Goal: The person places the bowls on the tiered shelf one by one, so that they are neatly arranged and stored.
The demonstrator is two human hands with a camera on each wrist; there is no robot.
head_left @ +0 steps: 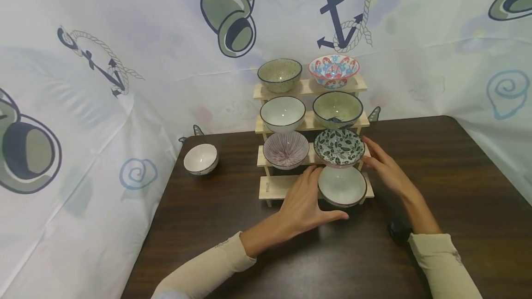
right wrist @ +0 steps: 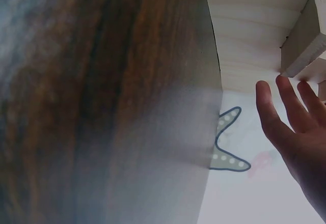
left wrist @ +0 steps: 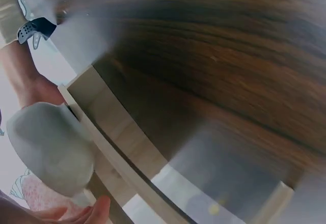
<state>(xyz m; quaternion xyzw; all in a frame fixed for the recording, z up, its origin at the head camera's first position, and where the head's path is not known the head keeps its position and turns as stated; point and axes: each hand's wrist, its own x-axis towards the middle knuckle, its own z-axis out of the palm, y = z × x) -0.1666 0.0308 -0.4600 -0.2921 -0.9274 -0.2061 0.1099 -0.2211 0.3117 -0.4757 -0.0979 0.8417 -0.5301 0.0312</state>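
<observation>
A plain white bowl with a dark rim (head_left: 342,186) sits at the right end of the lowest shelf of a stepped wooden rack (head_left: 277,187). My left hand (head_left: 302,204) is at its left side, fingers extended and thumb stretched out in front; in the left wrist view its fingertips lie near the bowl's wall (left wrist: 51,147), and contact is hard to tell. My right hand (head_left: 388,170) is at the rack's right side, by a black-and-white leaf-patterned bowl (head_left: 339,147). In the right wrist view its fingers (right wrist: 272,112) are spread, with tips at the shelf's end (right wrist: 305,43).
Higher shelves carry a purple-striped bowl (head_left: 286,149), a white bowl (head_left: 283,113), two green bowls (head_left: 338,107) and a red-and-blue patterned bowl (head_left: 334,70). A small white bowl (head_left: 201,158) stands apart on the dark table (head_left: 232,197), left of the rack. Printed cloth (head_left: 166,36) hangs behind.
</observation>
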